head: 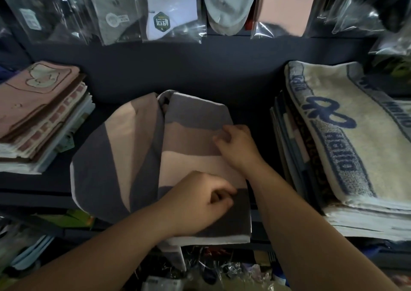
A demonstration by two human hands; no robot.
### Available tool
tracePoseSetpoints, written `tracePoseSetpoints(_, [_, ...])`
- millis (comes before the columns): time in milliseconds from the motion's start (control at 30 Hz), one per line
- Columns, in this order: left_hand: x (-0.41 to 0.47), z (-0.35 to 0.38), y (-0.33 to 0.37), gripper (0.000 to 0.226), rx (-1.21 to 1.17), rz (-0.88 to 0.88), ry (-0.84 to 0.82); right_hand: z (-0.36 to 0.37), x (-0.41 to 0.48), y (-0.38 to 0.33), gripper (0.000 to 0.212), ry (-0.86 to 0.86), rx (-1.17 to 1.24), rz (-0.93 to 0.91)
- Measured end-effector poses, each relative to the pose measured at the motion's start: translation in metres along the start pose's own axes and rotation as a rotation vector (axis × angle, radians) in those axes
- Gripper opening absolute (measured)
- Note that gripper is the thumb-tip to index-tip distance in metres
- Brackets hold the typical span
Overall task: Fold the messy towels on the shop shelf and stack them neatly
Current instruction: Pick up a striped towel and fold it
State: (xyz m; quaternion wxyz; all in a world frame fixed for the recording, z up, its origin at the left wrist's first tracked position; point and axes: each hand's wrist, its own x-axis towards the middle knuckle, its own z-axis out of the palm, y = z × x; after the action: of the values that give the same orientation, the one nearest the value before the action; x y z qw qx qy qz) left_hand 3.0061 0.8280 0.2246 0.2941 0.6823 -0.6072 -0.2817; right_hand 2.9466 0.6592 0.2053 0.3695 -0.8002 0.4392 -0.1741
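We are mid-fold: our left hand (200,201) pinches the grey, brown and cream striped towel (189,139), our right hand (235,146) presses it, fingers curled. Next, square the edges.

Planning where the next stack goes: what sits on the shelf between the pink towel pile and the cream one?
In the head view, the striped towel, with both hands on it.

We read "运动" on a green hexagonal sticker (161,24) on a bagged white sock (171,6), and "HELLO" woven in blue along the cream towel (347,121).
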Motion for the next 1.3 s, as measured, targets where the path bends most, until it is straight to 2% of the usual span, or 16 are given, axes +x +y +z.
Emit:
tracePoseSetpoints(67, [0.0,-0.013,-0.014,0.022,0.106,0.079,0.246,0.002,-0.01,0.002,0.049,0.028,-0.072,-0.036])
tracePoseSetpoints(133, [0.002,-0.027,-0.029,0.035,0.318,0.105,0.445,0.0,-0.019,0.006,0.048,0.063,-0.082,-0.045])
tracePoseSetpoints(167, [0.005,-0.033,-0.036,0.048,0.429,0.083,0.467,-0.002,-0.024,0.007,0.045,0.074,-0.087,-0.052])
tracePoseSetpoints(233, [0.009,-0.043,-0.045,0.074,0.578,-0.044,0.368,-0.005,-0.032,0.009,0.04,0.058,-0.109,-0.056])
tracePoseSetpoints(300, [0.014,-0.046,-0.047,0.093,0.673,-0.178,0.195,-0.009,-0.039,0.008,0.041,-0.021,-0.112,-0.014])
tracePoseSetpoints(400, [0.019,-0.036,-0.053,0.107,0.718,-0.268,0.01,-0.019,-0.046,0.007,0.053,-0.145,-0.112,0.056])
tracePoseSetpoints(467, [0.022,-0.029,-0.056,0.11,0.703,-0.325,-0.041,-0.025,-0.05,0.006,0.059,-0.206,-0.112,0.055])
tracePoseSetpoints(633, [0.029,-0.023,-0.056,0.108,0.735,-0.402,-0.022,-0.035,-0.065,0.009,0.07,-0.265,0.035,0.07])
tracePoseSetpoints(733, [0.035,-0.019,-0.056,0.111,0.748,-0.431,-0.009,-0.04,-0.08,0.013,0.061,-0.311,0.031,0.081])
tracePoseSetpoints(867, [0.038,-0.019,-0.054,0.109,0.758,-0.44,-0.019,-0.042,-0.087,0.022,0.042,-0.239,-0.023,0.07])
tracePoseSetpoints(967, [0.037,-0.022,-0.052,0.112,0.767,-0.426,-0.037,-0.039,-0.092,0.028,0.039,-0.237,-0.074,0.084])
tracePoseSetpoints(1067, [0.031,-0.026,-0.052,0.116,0.746,-0.387,-0.072,-0.035,-0.096,0.029,0.04,-0.202,-0.217,0.087])
tracePoseSetpoints(1133, [0.026,-0.027,-0.056,0.118,0.732,-0.357,-0.098,-0.035,-0.099,0.022,0.039,-0.153,-0.471,0.065])
tracePoseSetpoints(1200, [0.022,-0.026,-0.061,0.12,0.718,-0.343,-0.101,-0.033,-0.1,0.008,0.038,-0.082,-0.65,-0.033])
tracePoseSetpoints(1300, [0.02,-0.021,-0.063,0.122,0.707,-0.324,-0.083,-0.017,-0.086,-0.01,0.047,-0.056,-0.604,-0.204])
